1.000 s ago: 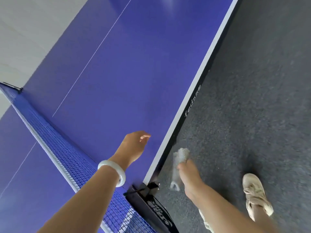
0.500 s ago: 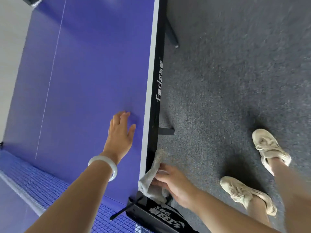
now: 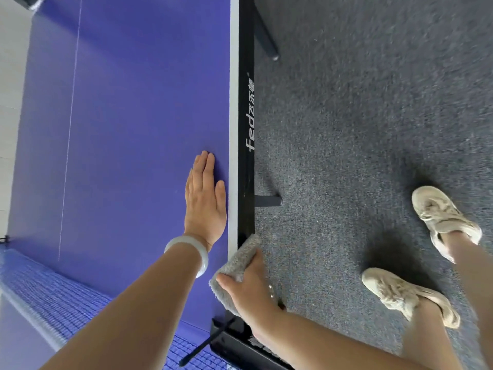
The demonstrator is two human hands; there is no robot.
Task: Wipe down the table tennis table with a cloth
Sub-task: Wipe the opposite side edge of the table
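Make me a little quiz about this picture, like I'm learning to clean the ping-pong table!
1. True or false: the left hand lies flat on the blue table.
2. Where does the right hand hold the grey cloth? A) in a bucket B) against the table's side edge C) on a chair
3. Fill in: the left wrist wears a pale ____.
Key: 1 true; 2 B; 3 bracelet.
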